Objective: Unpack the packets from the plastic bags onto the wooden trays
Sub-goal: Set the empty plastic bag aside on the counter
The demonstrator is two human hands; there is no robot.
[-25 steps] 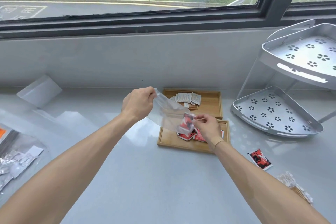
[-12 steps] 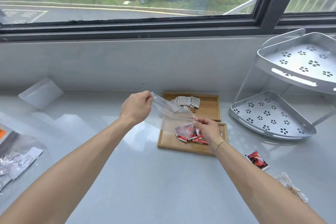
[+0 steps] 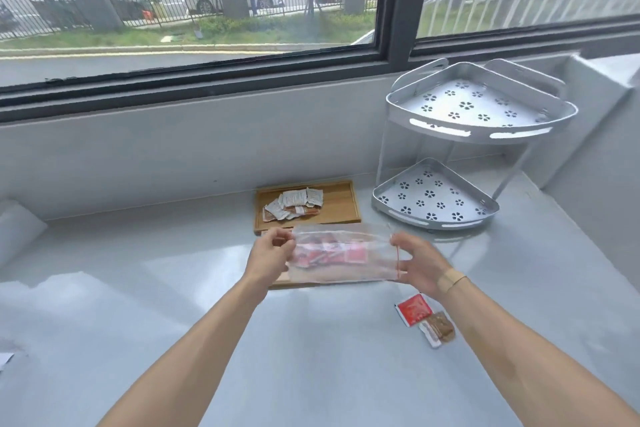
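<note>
A clear plastic bag (image 3: 343, 270) is stretched flat between my hands, above the near wooden tray (image 3: 282, 282). My left hand (image 3: 272, 255) pinches its left edge and my right hand (image 3: 417, 262) grips its right edge. Through the bag I see red packets (image 3: 355, 255); I cannot tell whether they are inside it or lying on the tray below. The far wooden tray (image 3: 341, 208) holds several white and brown packets (image 3: 294, 203). A loose red packet (image 3: 414, 308) and a brown packet (image 3: 438, 328) lie on the counter to the right.
A two-tier metal corner rack (image 3: 436, 204) stands at the right against the wall. A white box (image 3: 17, 232) sits at the far left, and a paper scrap (image 3: 5, 359) pokes in at the left edge. The wall under the window runs behind the trays.
My left hand has dropped from its raised hold and my right hand has shifted to the bag's right edge. The bag now lies spread flat between them. The view has swung up and right.
</note>
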